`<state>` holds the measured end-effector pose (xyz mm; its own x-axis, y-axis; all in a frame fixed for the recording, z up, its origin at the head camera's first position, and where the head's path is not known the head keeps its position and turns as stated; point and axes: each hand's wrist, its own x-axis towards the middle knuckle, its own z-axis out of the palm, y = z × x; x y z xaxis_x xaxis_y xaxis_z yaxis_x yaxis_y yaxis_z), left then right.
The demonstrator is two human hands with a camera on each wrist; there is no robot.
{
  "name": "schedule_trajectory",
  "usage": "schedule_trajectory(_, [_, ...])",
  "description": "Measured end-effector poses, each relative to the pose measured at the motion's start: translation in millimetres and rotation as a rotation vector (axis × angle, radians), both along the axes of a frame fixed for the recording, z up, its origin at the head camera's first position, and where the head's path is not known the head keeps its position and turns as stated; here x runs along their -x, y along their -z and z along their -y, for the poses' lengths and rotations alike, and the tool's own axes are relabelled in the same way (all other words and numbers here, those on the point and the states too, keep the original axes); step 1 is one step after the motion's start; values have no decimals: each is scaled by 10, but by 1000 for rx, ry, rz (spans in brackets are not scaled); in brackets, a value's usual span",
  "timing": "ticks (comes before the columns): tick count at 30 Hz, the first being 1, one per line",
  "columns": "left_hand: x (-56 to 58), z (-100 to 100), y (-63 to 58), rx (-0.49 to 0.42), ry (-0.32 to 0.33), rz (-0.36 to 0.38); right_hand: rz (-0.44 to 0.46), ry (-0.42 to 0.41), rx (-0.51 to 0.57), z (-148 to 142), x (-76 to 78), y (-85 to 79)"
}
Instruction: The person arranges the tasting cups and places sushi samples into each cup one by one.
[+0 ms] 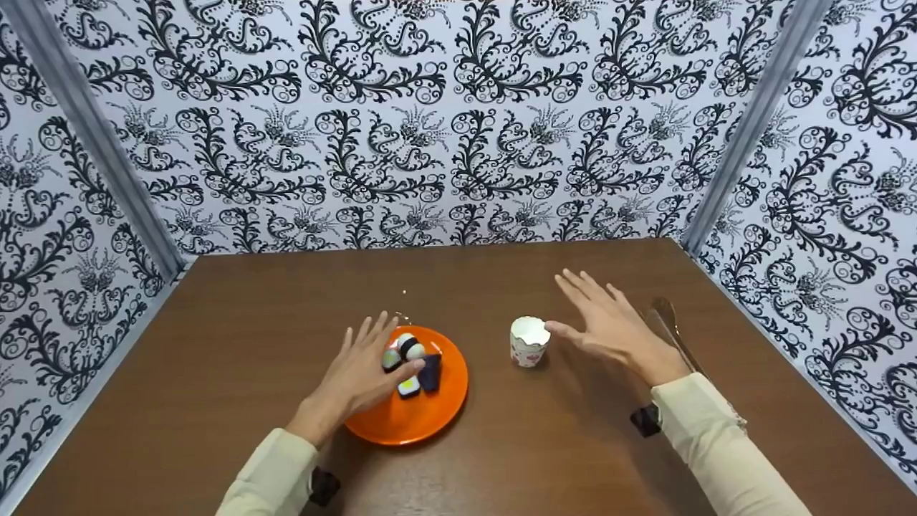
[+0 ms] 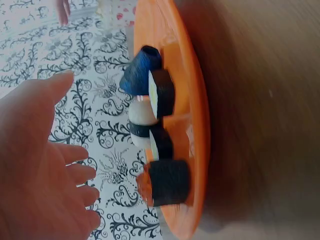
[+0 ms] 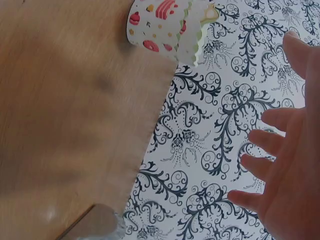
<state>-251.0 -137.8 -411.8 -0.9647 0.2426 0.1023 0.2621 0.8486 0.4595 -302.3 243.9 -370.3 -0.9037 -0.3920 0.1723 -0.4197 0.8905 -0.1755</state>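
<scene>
Left hand [image 1: 358,378] outspread above round glossy plate [image 1: 438,408]; right hand [image 1: 609,326] outspread near scalloped cup [image 1: 528,351].

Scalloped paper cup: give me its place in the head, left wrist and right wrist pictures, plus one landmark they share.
Head: scalloped paper cup right of centre, below mid-height, just left of the right hand.
Left wrist: blurred at the top edge, left of centre, beside the upper end of the orange plate, partly cut off.
Right wrist: top edge, near the middle, partly cut off.
Shared landmark: black-and-white scroll-patterned wall.
</scene>
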Motion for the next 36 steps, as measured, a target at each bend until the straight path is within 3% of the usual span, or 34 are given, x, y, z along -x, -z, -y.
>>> schedule_trajectory(6, [-14,-118,14,-45,8,13,-7,-21,6,94,-35,42])
schedule_trajectory(14, [-71,-300,23,-146,-38,84,-44,-64,13,205,-76,87])
schedule_trajectory(25, [-62,-573,66,-261,21,61,-90,-117,47,294,-84,134])
schedule_trajectory(31, [-21,-731,72,-337,68,32,-106,-129,119,317,-100,165])
schedule_trajectory(36, [-33,-884,105,-410,42,54,-98,-147,178,363,-95,212])
